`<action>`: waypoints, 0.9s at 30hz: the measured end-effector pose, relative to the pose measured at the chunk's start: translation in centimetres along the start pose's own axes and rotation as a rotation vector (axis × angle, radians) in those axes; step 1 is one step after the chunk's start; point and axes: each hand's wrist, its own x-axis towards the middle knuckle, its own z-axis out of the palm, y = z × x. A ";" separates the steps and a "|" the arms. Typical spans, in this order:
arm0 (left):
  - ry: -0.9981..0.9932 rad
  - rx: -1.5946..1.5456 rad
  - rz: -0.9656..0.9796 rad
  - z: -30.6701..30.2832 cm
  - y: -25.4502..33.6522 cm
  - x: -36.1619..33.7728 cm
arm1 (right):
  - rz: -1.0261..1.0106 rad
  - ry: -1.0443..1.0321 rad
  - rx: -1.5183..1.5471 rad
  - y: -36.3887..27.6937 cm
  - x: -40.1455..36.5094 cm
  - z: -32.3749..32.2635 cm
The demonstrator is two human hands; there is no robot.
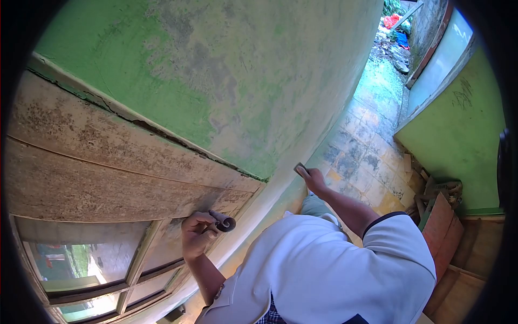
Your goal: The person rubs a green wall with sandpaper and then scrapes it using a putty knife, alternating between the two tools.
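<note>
My left hand (195, 236) is closed around a dark, rolled sheet of sandpaper (223, 220), its hollow end facing right. It is in front of weathered wooden boards (108, 173) above a glazed window frame (129, 281). My right hand (316, 181) grips a small, flat, dark piece of sandpaper (300, 169), thumb on top, near the lower edge of the green wall (237, 97). Pale, rubbed patches and grey blotches cover much of that wall's paint.
A tiled floor (372, 167) with dark stains runs toward a doorway at the upper right. An open door panel (440, 65) and another green wall (453, 129) stand on the right. Reddish boards (442, 227) and a wooden shelf unit (475, 248) are at the lower right.
</note>
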 end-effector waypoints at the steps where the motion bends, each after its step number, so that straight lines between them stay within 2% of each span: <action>1: 0.001 0.014 -0.005 -0.1 0.1 0.0 | 0.024 -0.024 -0.046 0.7 -0.4 0.1; 4: 0.000 0.020 0.016 0.0 -0.2 0.2 | -0.074 0.004 0.036 -1.9 1.7 1.4; 7: 0.005 0.025 0.017 -0.3 -0.5 -0.3 | -0.035 -0.042 0.068 -5.8 2.2 1.5; 12: 0.025 0.033 -0.009 -0.2 -0.2 0.0 | -0.028 0.009 0.084 -2.0 0.6 1.2; 14: 0.042 0.054 0.038 -0.1 -0.4 0.0 | 0.057 0.001 0.011 0.7 -0.6 1.4; 22: 0.070 0.034 -0.004 0.1 -0.1 0.1 | -0.013 -0.025 0.123 -5.5 2.6 1.2; 27: 0.072 0.040 0.020 0.2 -0.3 0.0 | 0.007 0.035 0.114 -0.8 0.2 0.8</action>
